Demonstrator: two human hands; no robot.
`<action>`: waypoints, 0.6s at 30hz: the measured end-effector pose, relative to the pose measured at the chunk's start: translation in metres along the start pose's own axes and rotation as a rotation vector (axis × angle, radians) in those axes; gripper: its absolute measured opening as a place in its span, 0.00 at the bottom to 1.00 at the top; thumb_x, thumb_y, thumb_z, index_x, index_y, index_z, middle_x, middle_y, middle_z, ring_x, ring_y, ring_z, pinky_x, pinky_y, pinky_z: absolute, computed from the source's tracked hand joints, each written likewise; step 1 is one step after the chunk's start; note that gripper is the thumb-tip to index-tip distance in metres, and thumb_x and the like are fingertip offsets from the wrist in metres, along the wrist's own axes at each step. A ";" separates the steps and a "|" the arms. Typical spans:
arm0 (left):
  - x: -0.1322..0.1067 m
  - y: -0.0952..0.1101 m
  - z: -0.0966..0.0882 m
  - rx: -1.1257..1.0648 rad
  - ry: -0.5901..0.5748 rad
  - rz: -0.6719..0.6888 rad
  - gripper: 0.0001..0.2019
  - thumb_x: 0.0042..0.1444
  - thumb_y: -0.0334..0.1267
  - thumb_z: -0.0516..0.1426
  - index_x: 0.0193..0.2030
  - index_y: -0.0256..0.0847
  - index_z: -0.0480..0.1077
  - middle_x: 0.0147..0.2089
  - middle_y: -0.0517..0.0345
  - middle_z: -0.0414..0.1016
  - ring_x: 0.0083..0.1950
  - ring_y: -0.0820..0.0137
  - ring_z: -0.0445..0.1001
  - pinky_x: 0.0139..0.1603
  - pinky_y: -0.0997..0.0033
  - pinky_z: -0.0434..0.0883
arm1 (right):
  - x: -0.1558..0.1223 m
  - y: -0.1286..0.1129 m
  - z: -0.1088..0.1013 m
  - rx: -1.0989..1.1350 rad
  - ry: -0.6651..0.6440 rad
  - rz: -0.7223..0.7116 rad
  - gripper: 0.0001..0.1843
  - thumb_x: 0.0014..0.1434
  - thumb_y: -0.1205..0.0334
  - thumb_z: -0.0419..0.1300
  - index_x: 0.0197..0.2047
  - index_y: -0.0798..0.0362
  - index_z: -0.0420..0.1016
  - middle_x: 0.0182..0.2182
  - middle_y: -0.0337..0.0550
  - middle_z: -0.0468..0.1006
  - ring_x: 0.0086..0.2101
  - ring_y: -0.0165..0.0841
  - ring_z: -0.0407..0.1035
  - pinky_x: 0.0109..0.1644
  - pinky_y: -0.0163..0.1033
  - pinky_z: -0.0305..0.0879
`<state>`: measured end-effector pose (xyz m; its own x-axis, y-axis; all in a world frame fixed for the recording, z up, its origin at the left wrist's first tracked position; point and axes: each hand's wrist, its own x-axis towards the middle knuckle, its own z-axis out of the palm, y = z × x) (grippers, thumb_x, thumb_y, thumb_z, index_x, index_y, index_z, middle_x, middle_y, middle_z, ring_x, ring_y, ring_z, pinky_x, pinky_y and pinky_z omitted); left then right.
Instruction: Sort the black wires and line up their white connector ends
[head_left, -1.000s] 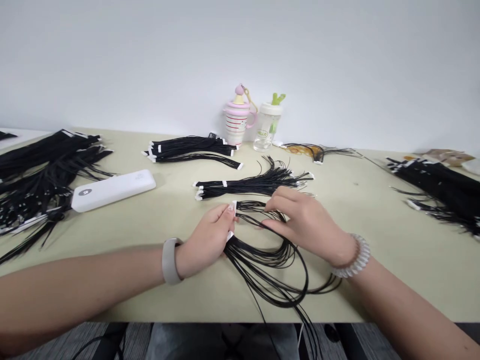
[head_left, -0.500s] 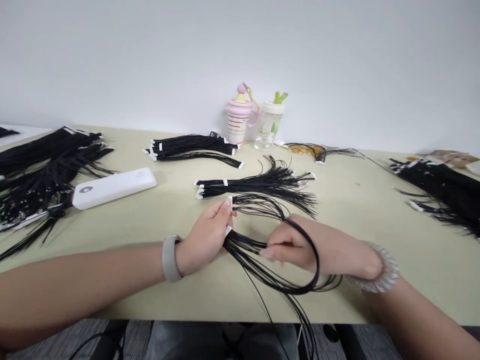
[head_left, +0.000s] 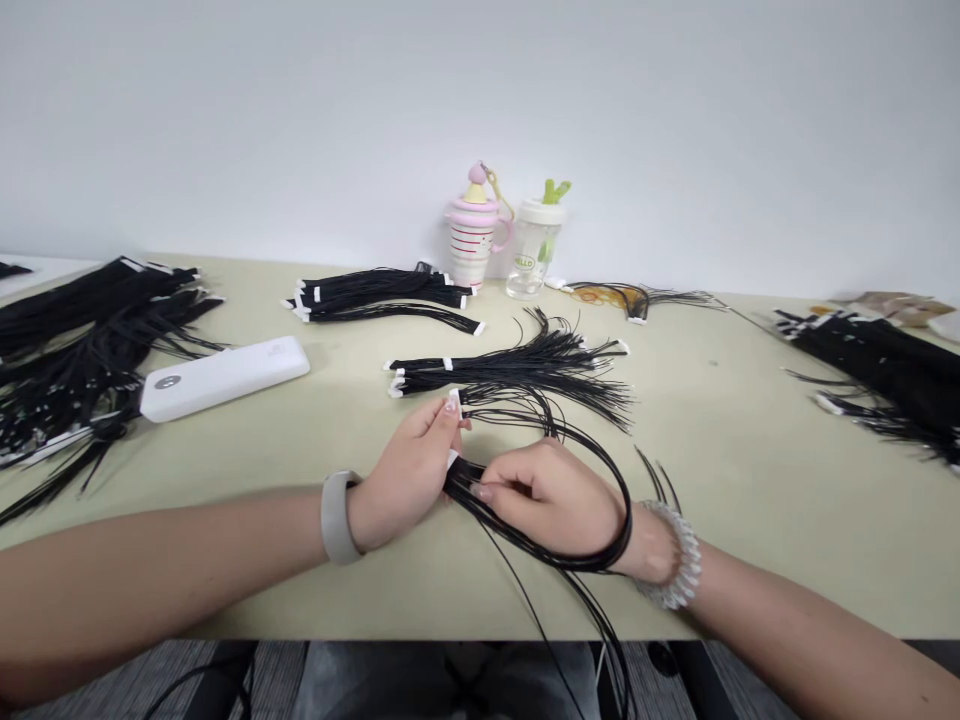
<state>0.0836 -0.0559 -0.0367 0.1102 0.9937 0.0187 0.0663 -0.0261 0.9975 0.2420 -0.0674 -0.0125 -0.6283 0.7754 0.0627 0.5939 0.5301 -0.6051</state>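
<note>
Right hand (head_left: 551,500) has moved left along the black wires (head_left: 559,563) (white-tipped).

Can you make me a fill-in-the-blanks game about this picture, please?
The right hand wears a bracelet on its ____.
The left hand holds the ____ tips of the black wires.
The white power bank lies to the ____ of the hands.
The striped cup has a ____ knob on top.

Missing words: wrist, white, left, pink.
</note>
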 end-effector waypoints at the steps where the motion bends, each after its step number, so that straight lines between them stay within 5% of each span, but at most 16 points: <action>1: 0.000 0.000 0.000 -0.002 -0.003 -0.008 0.18 0.58 0.49 0.46 0.22 0.40 0.55 0.20 0.65 0.55 0.22 0.75 0.55 0.23 0.74 0.56 | 0.000 0.001 0.000 0.017 -0.010 0.002 0.19 0.57 0.61 0.49 0.17 0.56 0.55 0.14 0.31 0.52 0.18 0.20 0.46 0.22 0.30 0.42; 18: -0.001 0.001 0.000 0.012 -0.024 -0.039 0.18 0.59 0.50 0.45 0.24 0.40 0.55 0.20 0.66 0.55 0.21 0.77 0.54 0.22 0.75 0.55 | -0.002 0.002 0.001 0.034 -0.050 0.024 0.21 0.61 0.56 0.46 0.18 0.56 0.57 0.15 0.32 0.57 0.19 0.20 0.49 0.22 0.29 0.45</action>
<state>0.0832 -0.0564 -0.0359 0.1305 0.9912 -0.0216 0.0823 0.0109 0.9965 0.2436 -0.0679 -0.0145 -0.6391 0.7691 0.0089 0.5921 0.4993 -0.6325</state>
